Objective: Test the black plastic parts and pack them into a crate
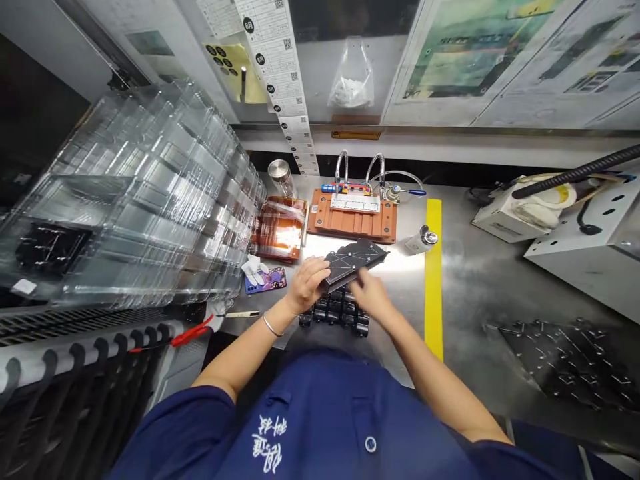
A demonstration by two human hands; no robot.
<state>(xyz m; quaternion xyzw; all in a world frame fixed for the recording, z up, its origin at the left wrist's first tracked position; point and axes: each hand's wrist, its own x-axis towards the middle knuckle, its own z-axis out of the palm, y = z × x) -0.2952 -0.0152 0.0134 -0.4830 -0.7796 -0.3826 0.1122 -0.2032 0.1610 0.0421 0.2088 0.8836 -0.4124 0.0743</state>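
My left hand grips the left end of a flat black panel with thin light lines and small shiny studs on its face. The panel is tilted above the steel worktop. My right hand is at its lower right edge, fingers bent and smeared by motion; whether they grip it I cannot make out. Below the panel and between my hands lie several glossy black molded parts in a row, partly covered. Just beyond the panel stands an orange-brown fixture with a white perforated strip and toggle clamps.
Stacked clear plastic trays rise at the left. A phone, white gloves and a glass jar are nearby. A small bottle stands by yellow tape. Black studded parts lie at right.
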